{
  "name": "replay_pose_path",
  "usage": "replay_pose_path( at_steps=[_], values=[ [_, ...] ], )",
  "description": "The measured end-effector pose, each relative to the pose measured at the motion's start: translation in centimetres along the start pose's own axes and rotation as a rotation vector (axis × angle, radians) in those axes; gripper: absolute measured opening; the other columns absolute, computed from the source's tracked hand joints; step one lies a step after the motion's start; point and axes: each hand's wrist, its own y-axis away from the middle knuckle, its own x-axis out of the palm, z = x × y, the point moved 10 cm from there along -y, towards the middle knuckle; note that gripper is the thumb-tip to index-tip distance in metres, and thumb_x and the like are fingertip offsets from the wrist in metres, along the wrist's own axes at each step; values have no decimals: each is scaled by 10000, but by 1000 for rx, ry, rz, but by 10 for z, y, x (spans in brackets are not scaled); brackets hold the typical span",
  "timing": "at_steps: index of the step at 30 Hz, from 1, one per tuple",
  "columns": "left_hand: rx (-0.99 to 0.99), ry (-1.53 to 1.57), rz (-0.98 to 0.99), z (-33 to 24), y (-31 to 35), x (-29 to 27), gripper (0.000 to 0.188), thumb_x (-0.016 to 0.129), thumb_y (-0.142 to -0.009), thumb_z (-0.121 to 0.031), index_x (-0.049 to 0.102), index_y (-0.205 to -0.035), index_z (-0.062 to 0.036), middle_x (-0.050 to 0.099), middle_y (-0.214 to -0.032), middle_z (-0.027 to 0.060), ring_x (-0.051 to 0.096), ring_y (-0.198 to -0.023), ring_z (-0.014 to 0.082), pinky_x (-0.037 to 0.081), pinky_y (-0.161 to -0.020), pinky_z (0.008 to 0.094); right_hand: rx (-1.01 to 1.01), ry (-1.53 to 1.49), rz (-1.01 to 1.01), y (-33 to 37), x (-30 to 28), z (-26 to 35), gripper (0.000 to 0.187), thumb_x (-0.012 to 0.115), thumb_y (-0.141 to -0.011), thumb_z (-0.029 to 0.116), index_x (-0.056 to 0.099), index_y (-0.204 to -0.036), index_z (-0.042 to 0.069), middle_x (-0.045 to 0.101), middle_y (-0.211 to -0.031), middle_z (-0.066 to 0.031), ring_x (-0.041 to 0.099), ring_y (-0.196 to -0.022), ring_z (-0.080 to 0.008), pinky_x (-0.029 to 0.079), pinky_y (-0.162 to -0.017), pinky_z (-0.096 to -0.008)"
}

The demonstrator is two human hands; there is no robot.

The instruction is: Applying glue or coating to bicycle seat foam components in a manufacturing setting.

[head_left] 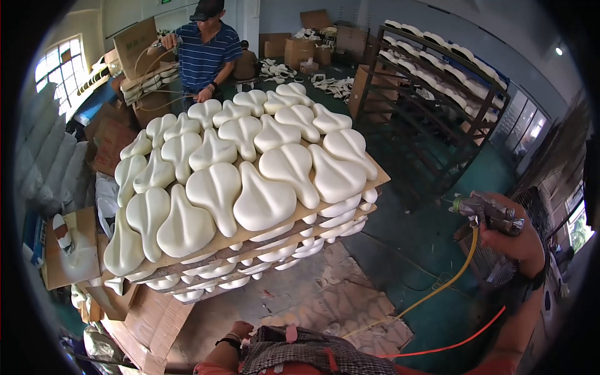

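Observation:
My right hand [515, 240] is raised at the right, wrapped round a spray gun [490, 212] with a green ring behind its nozzle. A yellow hose [462, 270] runs down from the gun's grip. My left hand [241, 328] hangs low by my checked apron [294, 350], apart from the stack; its fingers are too hidden to read. In front of me, rows of cream-white bicycle saddle pads [265, 195] lie on a wooden board [381, 180], alternating wide and narrow ends. More boards with pads are stacked below.
Across the stack stands a person [209, 59] in a striped shirt, holding another spray gun [167, 41]. A dark rack [431, 125] holds more pads at the right. Flattened cardboard [369, 300] covers the floor near me. An orange hose [450, 349] crosses by my right arm. Boxes [115, 140] stand left.

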Motion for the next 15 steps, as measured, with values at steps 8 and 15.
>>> replay_pose_path(
  at_steps=[8, 15],
  values=[
    [-300, 242, -23, 33, 6, -20, 219, 617, -804, -97, 645, -1015, -43, 679, -922, 62, 677, -705, 192, 563, -564, 310, 20, 3, -22, -20, 23, 24, 603, 672, -747, 43, 437, -1299, -17, 595, -945, -30, 525, -798, -70, 427, -692, -222],
    [-215, 347, -27, 47, -1, -18, 209, 657, -748, -99, 641, -943, -27, 673, -846, 102, 662, -659, 259, 544, -530, 369, -71, 141, 136, -71, 48, 41, 569, 638, -768, 42, 439, -1299, -8, 592, -951, -21, 534, -796, -66, 440, -705, -226]
  ],
)
